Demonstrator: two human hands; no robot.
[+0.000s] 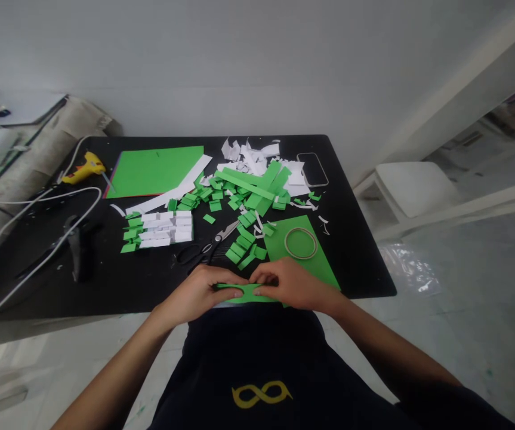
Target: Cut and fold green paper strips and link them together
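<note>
Both my hands pinch one strip of green paper (248,292) at the table's front edge. My left hand (207,291) grips its left part between thumb and fingers. Close beside it, my right hand (290,283) presses the strip with thumb and bent fingers. Just beyond them lie small folded green paper pieces (241,245). A green sheet (322,266) sits partly under my right forearm, with a pale ring (301,243) on it. Black-handled scissors (215,242) rest ahead of my left hand, blades partly open.
Left of the scissors is a block of folded white and green paper (163,229). A yellow glue gun (86,168) with a white cable stands near larger green sheets (154,170). White scraps (257,156) pile up at the back. A white stool (413,188) is to the right.
</note>
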